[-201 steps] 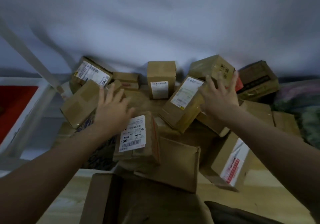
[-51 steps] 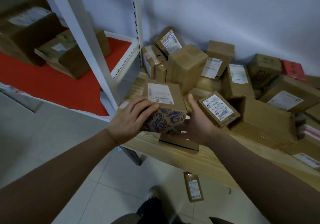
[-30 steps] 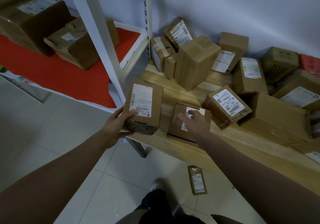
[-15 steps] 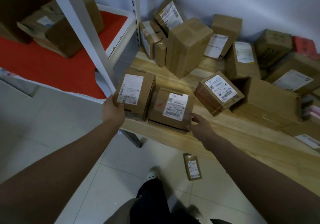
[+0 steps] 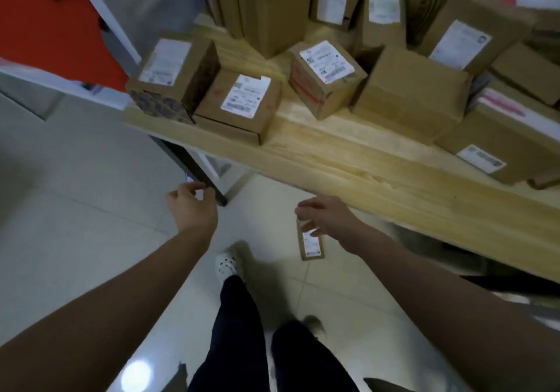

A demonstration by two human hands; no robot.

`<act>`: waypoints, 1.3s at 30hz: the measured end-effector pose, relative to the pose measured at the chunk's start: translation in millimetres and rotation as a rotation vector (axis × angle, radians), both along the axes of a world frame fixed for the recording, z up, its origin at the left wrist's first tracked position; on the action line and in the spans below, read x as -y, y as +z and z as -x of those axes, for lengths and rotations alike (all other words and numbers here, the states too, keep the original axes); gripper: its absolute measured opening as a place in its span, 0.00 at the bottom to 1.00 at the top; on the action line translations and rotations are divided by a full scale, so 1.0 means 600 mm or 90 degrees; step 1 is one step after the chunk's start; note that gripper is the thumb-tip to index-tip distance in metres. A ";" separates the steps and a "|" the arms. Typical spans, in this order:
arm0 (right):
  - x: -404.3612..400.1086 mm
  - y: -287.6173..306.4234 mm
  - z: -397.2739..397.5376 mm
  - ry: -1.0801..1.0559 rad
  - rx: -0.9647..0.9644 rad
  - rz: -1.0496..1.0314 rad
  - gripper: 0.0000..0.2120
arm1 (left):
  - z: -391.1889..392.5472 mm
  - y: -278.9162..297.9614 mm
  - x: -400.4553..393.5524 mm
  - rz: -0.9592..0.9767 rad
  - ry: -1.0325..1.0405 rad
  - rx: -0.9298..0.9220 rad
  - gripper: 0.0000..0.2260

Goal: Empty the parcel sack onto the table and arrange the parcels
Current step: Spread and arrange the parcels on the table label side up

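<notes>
Both hands held nothing; the right hand [image 5: 325, 217], fingers loosely spread, reached down toward the fallen parcel [image 5: 310, 244] on the floor, evidently to retrieve it, while the left hand [image 5: 191, 206] hung loosely curled.

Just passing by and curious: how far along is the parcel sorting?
Mostly emptied: many parcels sit on the table, two side by side at its corner. In hand: nothing; the right hand reaches toward a small parcel on the floor. Left: tidying the jumbled pile.

The scene is dim and flatly lit, with a cool cast. A soft glare spot shines on the glossy floor tiles [image 5: 138, 373]. Motion blur smears the whole view, leaving parcel labels [image 5: 245, 96] unreadable. Wide-angle distortion bends the wooden table [image 5: 363, 167] edge towards the corners.
</notes>
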State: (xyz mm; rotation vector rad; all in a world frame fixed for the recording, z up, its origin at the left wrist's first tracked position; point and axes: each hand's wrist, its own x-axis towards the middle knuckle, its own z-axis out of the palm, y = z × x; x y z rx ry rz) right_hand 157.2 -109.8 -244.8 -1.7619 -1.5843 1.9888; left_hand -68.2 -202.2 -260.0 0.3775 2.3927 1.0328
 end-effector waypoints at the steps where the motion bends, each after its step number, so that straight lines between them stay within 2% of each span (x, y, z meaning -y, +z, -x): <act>1: 0.017 -0.021 -0.024 0.007 0.014 0.020 0.12 | -0.027 -0.019 0.013 0.020 0.005 0.033 0.10; 6: 0.075 -0.145 -0.107 -0.078 0.086 0.079 0.13 | -0.110 -0.131 0.048 0.058 0.012 0.220 0.10; 11: 0.086 -0.323 -0.135 -0.206 0.124 0.113 0.08 | -0.139 -0.272 0.046 0.063 0.011 0.342 0.08; 16: 0.095 -0.555 -0.138 -0.273 0.155 0.091 0.21 | -0.131 -0.448 0.039 0.048 0.027 0.409 0.06; 20: 0.107 -0.718 -0.136 -0.295 0.188 0.087 0.22 | -0.145 -0.586 0.040 0.043 0.012 0.443 0.06; 22: 0.106 -0.792 -0.134 -0.267 0.229 0.053 0.25 | -0.152 -0.655 0.040 0.040 0.002 0.445 0.07; 26: 0.083 -0.941 -0.133 -0.158 0.352 -0.006 0.44 | -0.147 -0.770 0.030 0.036 -0.013 0.436 0.05; 29: 0.056 -1.040 -0.122 -0.147 0.401 -0.031 0.50 | -0.140 -0.843 0.009 0.031 -0.025 0.429 0.06; 33: 0.028 -1.158 -0.095 -0.086 0.468 -0.050 0.69 | -0.140 -0.927 -0.023 0.016 -0.048 0.431 0.09; 35: 0.023 -1.205 -0.085 -0.033 0.516 -0.070 0.71 | -0.140 -0.958 -0.038 0.009 -0.059 0.441 0.09; 39: 0.025 -1.247 -0.077 0.057 0.608 -0.149 0.65 | -0.132 -0.983 -0.060 -0.019 -0.054 0.454 0.08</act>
